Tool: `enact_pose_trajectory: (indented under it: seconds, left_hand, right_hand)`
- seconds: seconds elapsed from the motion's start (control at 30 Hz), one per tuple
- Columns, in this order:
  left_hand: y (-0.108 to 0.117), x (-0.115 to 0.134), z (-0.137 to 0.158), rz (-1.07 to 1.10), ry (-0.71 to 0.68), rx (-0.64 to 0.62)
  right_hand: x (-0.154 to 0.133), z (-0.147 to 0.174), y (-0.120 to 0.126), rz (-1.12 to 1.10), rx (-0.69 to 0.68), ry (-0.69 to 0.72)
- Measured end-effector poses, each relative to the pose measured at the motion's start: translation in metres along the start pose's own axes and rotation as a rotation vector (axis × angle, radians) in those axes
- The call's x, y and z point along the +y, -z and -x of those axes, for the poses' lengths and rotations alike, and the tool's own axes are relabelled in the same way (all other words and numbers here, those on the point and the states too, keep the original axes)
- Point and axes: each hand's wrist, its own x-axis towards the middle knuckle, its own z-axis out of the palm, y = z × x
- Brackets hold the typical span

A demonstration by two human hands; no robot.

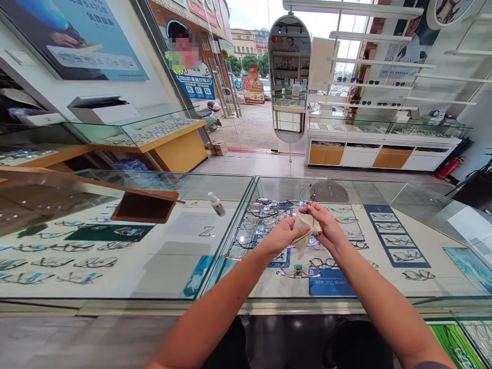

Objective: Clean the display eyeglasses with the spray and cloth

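Note:
Above the glass counter [161, 277], my two hands are close together around a cream cleaning cloth [303, 240]. My left hand [285, 234] is closed on the cloth, thumb on top. My right hand [326, 221] pinches a thin dark-rimmed pair of eyeglasses [312, 199]; one round rim rises above the fingers, while the cloth and fingers hide the rest. Beneath my hands lie several eyeglass frames [269, 207] in a crowded cluster. Nearer to me is a reddish-rimmed pair of glasses [298, 272], beside a blue card [331, 283].
A small white spray bottle [217, 205] stands left of the cluster. Farther left is a brown tray-like box [144, 207]. More glasses sit in rows on both sides. Past the counter are an oval mirror [291, 77], display cases [346, 129] and the open shopfront.

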Motion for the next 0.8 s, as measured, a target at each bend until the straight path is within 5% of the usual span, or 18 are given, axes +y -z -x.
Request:
enact_pose_trajectory:
  seconds: [0.37, 0.8]
  left_hand:
    - [-0.005, 0.004, 0.005, -0.101, -0.152, 0.013]
    - [-0.013, 0.003, 0.006, -0.120, -0.208, 0.243]
  right_hand:
    - [-0.004, 0.004, -0.006, 0.028, -0.055, -0.047]
    - [0.002, 0.010, -0.017, 0.012, -0.022, -0.002]
